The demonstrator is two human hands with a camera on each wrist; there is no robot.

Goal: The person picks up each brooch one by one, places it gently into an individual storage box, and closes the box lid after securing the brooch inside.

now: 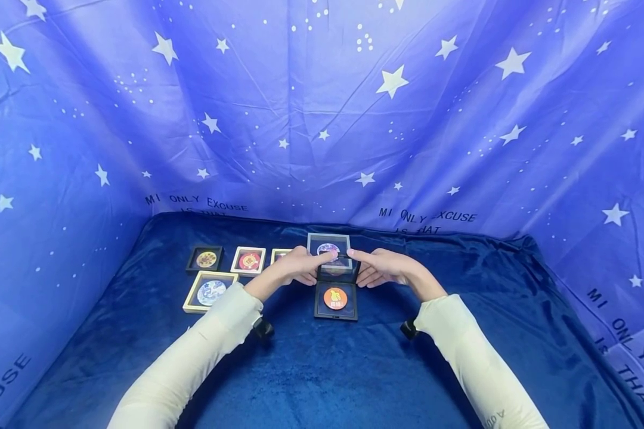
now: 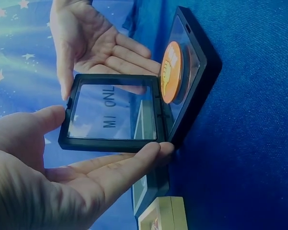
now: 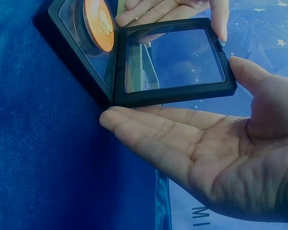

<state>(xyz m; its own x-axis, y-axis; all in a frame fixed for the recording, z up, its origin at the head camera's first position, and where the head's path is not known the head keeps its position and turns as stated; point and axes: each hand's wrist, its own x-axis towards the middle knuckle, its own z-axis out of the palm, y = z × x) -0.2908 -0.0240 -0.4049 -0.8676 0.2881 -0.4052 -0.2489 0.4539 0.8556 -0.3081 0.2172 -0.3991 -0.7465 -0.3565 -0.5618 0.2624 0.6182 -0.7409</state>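
Observation:
A black hinged display case point(image 1: 322, 314) lies unfolded on the blue cloth, a round orange badge point(image 1: 335, 298) with a yellow figure in its near half. Its lid point(image 2: 110, 144), a black frame with a clear window, stands raised at the hinge. My left hand point(image 1: 300, 263) holds one side of the lid, thumb on the top edge and fingers along the side toward the hinge. On the opposite side my right hand point(image 1: 383, 266) does the same, its fingers point(image 3: 168, 129) nearly straight. Both thumbs sit near the lid's catch edge.
Behind the lid is a grey-edged case point(image 1: 313, 238) with a purple badge. To the left lie a black case point(image 1: 197, 266), a white one point(image 1: 248, 249), a partly covered pale one point(image 1: 280, 253) and a gold one point(image 1: 193, 308). Starry blue curtains point(image 1: 290, 107) surround the table.

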